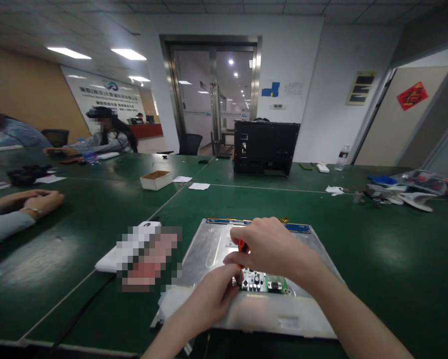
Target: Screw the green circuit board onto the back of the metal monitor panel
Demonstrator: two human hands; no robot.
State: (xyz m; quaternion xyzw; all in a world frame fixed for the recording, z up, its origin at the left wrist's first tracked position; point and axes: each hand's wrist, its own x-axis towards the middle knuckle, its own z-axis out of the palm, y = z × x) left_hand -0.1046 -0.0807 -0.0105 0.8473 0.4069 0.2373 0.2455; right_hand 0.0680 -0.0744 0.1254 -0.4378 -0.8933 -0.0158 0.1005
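The green work table (376, 259) spans the whole view. Its far half carries a black monitor housing (266, 147) standing upright, a small open cardboard box (156, 180), loose paper slips, and a cluster of parts at the right edge. Other people sit along the left side; one co-worker's folded hands (31, 202) rest on the table surface.

Directly in front of the person lies a flat metal panel chassis (209, 249), back face up, near the table's front edge. A green circuit board (264, 284) sits on the lower middle of this chassis, apparently seated in place.

The right hand (274, 247) is closed around an orange-handled screwdriver (242, 247), held roughly upright above the board. The left hand (216, 291) is loosely curled, fingertips pinched at the tool's lower end just beside the board's left edge; whether it holds a screw cannot be told.

Assessment: work is in progress at the board's fastening points. The housing stands well apart from the chassis, so the two are not joined. How many screws are in place cannot be told.
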